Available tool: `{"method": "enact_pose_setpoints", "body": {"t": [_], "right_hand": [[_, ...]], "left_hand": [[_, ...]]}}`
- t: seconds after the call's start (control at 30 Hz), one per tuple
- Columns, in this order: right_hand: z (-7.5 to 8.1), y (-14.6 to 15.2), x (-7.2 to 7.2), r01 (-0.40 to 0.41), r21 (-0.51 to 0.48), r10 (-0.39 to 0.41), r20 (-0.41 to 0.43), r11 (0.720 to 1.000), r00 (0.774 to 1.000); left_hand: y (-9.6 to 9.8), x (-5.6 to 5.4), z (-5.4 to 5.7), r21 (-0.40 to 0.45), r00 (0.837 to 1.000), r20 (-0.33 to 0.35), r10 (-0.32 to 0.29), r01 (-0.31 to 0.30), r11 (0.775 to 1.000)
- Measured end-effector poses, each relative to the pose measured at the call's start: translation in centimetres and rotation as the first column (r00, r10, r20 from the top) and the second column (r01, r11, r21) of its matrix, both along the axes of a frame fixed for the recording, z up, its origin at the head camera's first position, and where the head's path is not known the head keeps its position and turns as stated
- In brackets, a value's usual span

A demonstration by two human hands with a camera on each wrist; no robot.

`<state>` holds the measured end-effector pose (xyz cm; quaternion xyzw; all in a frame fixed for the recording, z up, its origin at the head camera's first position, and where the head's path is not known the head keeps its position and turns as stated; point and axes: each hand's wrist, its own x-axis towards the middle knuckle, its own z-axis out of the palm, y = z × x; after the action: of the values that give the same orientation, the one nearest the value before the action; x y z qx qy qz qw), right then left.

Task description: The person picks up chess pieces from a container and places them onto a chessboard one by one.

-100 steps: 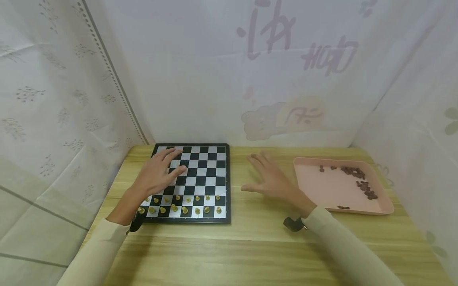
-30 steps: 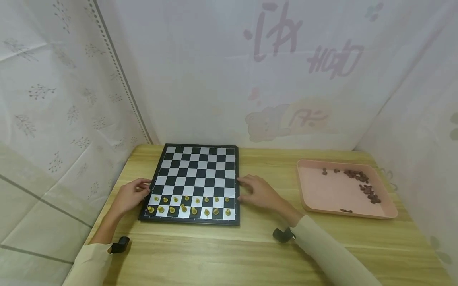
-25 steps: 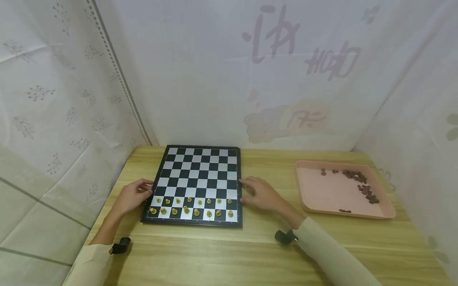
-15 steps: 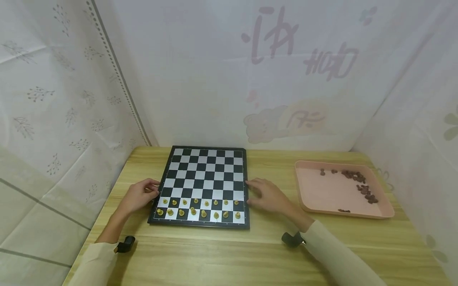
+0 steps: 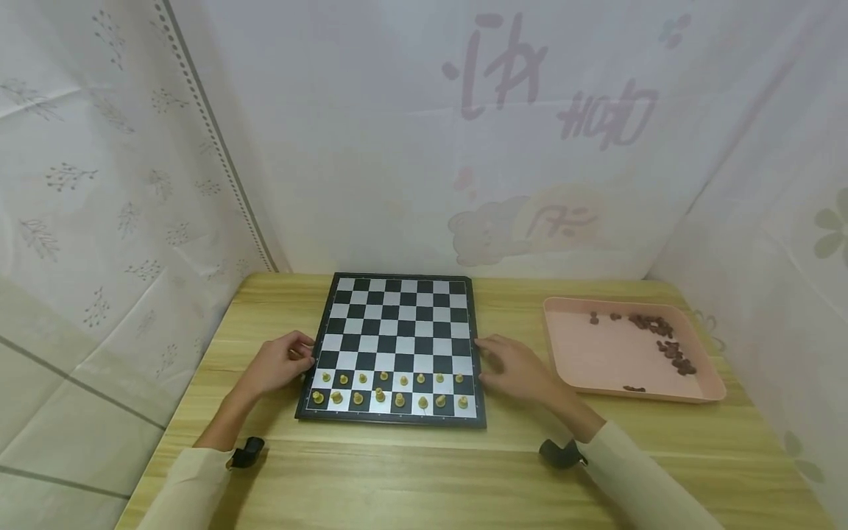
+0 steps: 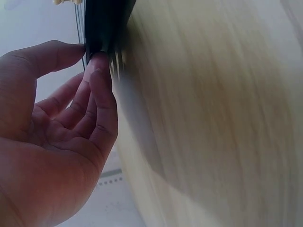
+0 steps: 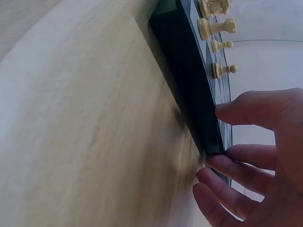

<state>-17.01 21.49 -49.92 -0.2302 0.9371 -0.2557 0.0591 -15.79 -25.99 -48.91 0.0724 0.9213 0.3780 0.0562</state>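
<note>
A black-and-white chessboard [image 5: 394, 321] lies on the wooden table, with two rows of cream chess pieces [image 5: 380, 395] standing along its near side. My left hand [image 5: 277, 364] grips the board's left edge; the left wrist view has the thumb at the upper rim and a curled finger at the lower one. At the right edge, my right hand [image 5: 520, 369] holds the board between thumb and fingers. Its thumb presses the top rim in the right wrist view, close to a pawn [image 7: 223, 70] and a rook [image 7: 217, 28].
To the right stands a pink tray [image 5: 583, 361] holding several dark brown chess pieces [image 5: 652, 324], mostly heaped at its right side. Patterned white curtains [image 5: 371, 147] hang behind and at both sides of the wooden table [image 5: 397, 478].
Both hands came down from above the board and table to its two side edges. Over the last second the board has slid to the right between them, its pieces still standing. The tray stayed put.
</note>
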Motion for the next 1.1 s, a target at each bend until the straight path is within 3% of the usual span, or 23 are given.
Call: {"method": "enact_pose_setpoints", "body": {"t": [0.27,0.53,0.73,1.1], "right_hand": [[0.4,1.6,0.9,0.038,-0.006,-0.038,-0.003,0.999,0.999],[1.0,2.8,1.8,0.062,0.004,-0.062,-0.032,0.998,0.998],[1.3,3.2,2.7,0.088,0.065,-0.085,-0.055,0.994,0.995],[2.0,4.0,3.4,0.118,0.097,-0.116,-0.035,0.988,0.993]], "left_hand": [[1.9,-0.4,-0.2,0.001,0.999,0.039,-0.018,0.018,1.000],[3.4,-0.6,-0.3,0.008,0.998,0.024,-0.064,0.064,0.998],[4.3,-0.6,-0.3,0.022,0.994,0.022,-0.105,0.105,0.994],[5.4,-0.5,-0.4,0.033,0.988,0.028,-0.151,0.150,0.988]]}}
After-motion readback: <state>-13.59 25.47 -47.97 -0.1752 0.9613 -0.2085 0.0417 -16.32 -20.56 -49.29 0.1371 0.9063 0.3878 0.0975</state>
